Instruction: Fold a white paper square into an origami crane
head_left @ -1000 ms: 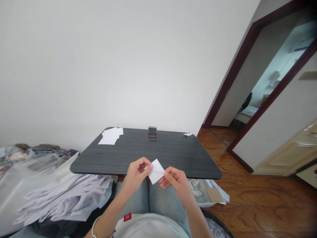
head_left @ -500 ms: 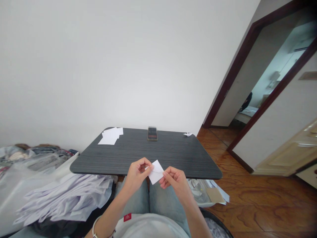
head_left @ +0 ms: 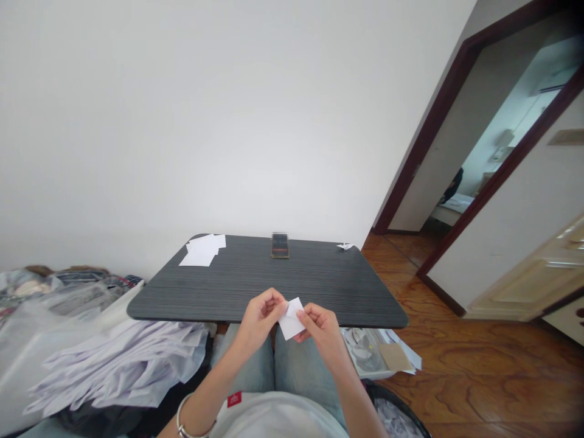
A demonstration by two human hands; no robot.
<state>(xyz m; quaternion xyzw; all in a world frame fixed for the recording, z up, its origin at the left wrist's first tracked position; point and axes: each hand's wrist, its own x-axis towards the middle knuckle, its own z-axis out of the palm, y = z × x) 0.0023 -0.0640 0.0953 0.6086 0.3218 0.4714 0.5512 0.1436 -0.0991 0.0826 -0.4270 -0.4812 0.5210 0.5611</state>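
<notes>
A small white folded paper (head_left: 292,320) is held above my lap, just in front of the near edge of the dark table (head_left: 255,286). My left hand (head_left: 262,314) pinches its left side with curled fingers. My right hand (head_left: 319,326) pinches its right side, thumb over the upper corner. Both hands are closed on the paper and close together.
On the table lie a loose stack of white sheets (head_left: 202,250) at the far left, a small dark box (head_left: 280,245) at the far middle, and a tiny folded paper piece (head_left: 345,246) at the far right. A pile of white papers (head_left: 123,365) lies left. An open doorway (head_left: 479,170) is right.
My hands have moved closer together and my right thumb now covers more of the paper, which looks smaller and more folded. The view shifted slightly.
</notes>
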